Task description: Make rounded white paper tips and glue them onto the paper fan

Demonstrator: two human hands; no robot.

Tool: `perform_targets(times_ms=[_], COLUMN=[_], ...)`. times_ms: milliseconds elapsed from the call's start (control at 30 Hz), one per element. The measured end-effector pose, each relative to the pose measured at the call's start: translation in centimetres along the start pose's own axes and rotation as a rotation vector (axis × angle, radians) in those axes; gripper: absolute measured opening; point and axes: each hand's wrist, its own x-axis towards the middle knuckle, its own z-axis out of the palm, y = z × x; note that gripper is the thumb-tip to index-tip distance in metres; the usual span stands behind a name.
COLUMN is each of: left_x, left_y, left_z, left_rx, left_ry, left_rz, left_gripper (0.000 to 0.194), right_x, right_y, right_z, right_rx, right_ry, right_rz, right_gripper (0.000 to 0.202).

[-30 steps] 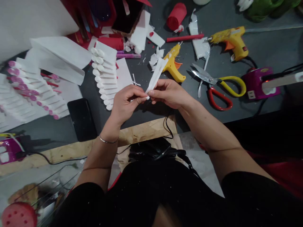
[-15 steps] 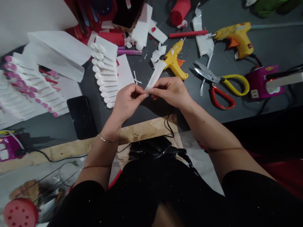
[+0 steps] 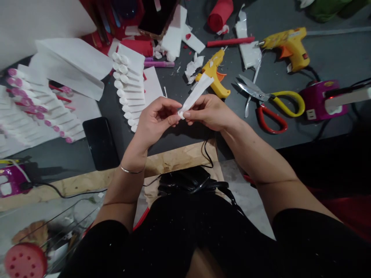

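Observation:
A narrow white strip of crepe-like paper [image 3: 198, 92] slants up and right between my hands, above the dark table. My right hand [image 3: 211, 112] pinches its lower end, where the paper is bunched into a small white tip. From the other side, my left hand [image 3: 158, 117] closes thumb and fingers at that same tip. Just behind the strip lies a yellow glue gun [image 3: 222, 90], partly covered by it. Left of my hands, a row of white paper pieces with rounded, twisted ends [image 3: 123, 87] rests on white sheets.
Scissors [image 3: 262, 94] with red and yellow handles lie at right, near a second glue gun [image 3: 292, 48] and a purple power block [image 3: 321, 100]. A black phone [image 3: 101, 143] lies at left, beside pink-tipped white pieces [image 3: 27, 100]. Red paper rolls [image 3: 220, 15] are at the back.
The strip has tilted further right, its upper end moving right over the glue gun. My left fingers have loosened and shifted slightly around the lower tip, which now shows as a white bunch.

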Motion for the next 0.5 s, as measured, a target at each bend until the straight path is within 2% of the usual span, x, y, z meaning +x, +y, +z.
perform_targets(times_ms=[200, 333, 500], left_x=[0.07, 0.09, 0.06], left_y=[0.50, 0.09, 0.05], left_z=[-0.37, -0.30, -0.55], left_rx=[0.177, 0.167, 0.158], left_ry=[-0.027, -0.018, -0.026], left_rz=[0.155, 0.155, 0.125], left_gripper=[0.029, 0.028, 0.032], right_x=[0.11, -0.08, -0.24], right_y=[-0.14, -0.38, -0.50], right_z=[-0.26, -0.16, 0.10], right_rx=[0.144, 0.142, 0.071], right_ry=[-0.096, -0.108, -0.059], right_rz=[0.115, 0.125, 0.066], right_gripper=[0.047, 0.047, 0.047])
